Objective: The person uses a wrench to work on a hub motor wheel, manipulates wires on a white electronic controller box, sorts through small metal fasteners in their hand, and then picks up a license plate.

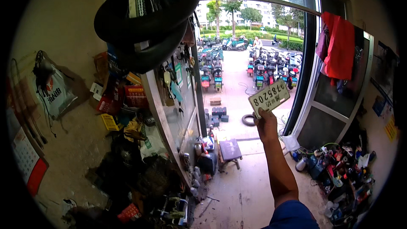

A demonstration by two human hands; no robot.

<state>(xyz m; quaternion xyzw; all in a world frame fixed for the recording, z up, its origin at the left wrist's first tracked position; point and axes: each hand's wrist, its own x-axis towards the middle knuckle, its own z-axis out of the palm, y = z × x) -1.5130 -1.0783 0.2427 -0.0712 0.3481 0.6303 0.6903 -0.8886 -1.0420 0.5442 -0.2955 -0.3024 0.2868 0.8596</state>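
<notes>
A pale, rectangular licence plate (pixel 269 99) with dark characters is in my right hand (pixel 266 123), raised in front of the open doorway. The thumb lies on the plate's near edge, and the other fingers are mostly hidden. My right arm stretches out from a blue sleeve at the lower edge, and the plate is tilted, its right end higher. My left hand is out of view.
Black inner tubes (pixel 146 29) hang at upper left, above a heap of boxes and parts. A low stool (pixel 230 149) stands by the doorway. Tools and bottles (pixel 339 165) crowd the right wall. Outside are a tyre (pixel 249 120) and parked scooters (pixel 271 65). A red cloth (pixel 340 44) hangs over the door.
</notes>
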